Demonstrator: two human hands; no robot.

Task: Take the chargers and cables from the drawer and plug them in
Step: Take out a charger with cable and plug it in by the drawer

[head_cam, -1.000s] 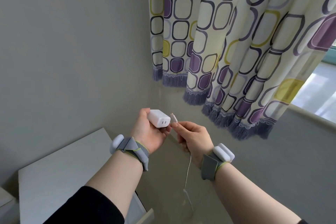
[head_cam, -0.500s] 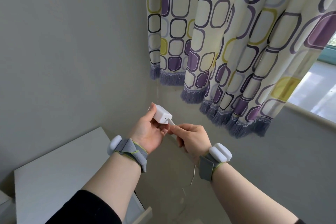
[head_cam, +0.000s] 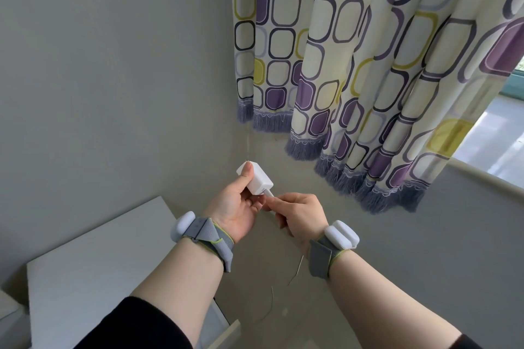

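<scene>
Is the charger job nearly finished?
Partly. The charger and cable are already out of the drawer. Right now the left hand grips the charger while the right hand pinches the cable's plug at its port. No wall socket shows in view, so plugging the charger in is left.

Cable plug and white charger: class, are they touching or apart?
Touching. The head view shows the cable plug, pinched by the right hand, meeting the face of the charger held in the left hand.

No readable text, no brand mark, no number or sign anywhere, white charger (head_cam: pixel 256 180) at about 12 o'clock of the hands showing blank faces, curtain (head_cam: pixel 368 65) at 1 o'clock bearing only patterned shapes
</scene>
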